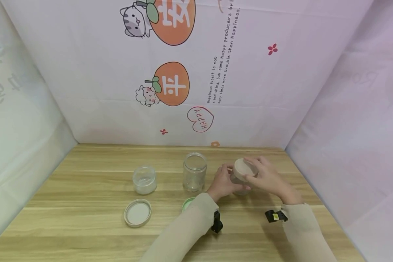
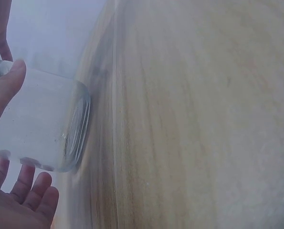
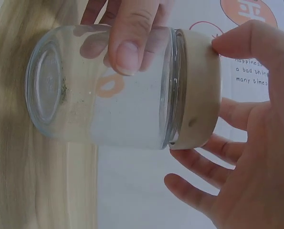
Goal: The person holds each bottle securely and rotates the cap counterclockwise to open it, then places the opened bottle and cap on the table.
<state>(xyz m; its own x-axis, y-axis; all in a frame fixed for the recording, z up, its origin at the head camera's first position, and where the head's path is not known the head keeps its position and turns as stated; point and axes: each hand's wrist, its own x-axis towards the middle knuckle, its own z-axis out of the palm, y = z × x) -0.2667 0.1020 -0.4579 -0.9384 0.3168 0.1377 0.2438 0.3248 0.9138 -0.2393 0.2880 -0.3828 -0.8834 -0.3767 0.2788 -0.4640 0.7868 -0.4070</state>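
Observation:
At the right of the table, a clear glass jar (image 3: 127, 109) stands upright with a beige lid (image 1: 243, 168) over its mouth. My left hand (image 1: 223, 185) grips the jar's body, thumb on one side and fingers around the other. From above, my right hand (image 1: 266, 177) holds the lid's rim between thumb and fingers. In the right wrist view the lid meets the jar's neck; whether it is screwed tight I cannot tell. The left wrist view shows the jar's base close to the wooden surface.
A taller glass jar without a lid (image 1: 194, 173) stands left of my hands. Farther left are a small clear jar (image 1: 145, 181) and a loose beige lid (image 1: 137, 214). A green-rimmed lid (image 1: 187, 203) lies partly behind my left sleeve. Printed cloth walls (image 1: 235, 127) enclose the wooden table (image 1: 85, 218).

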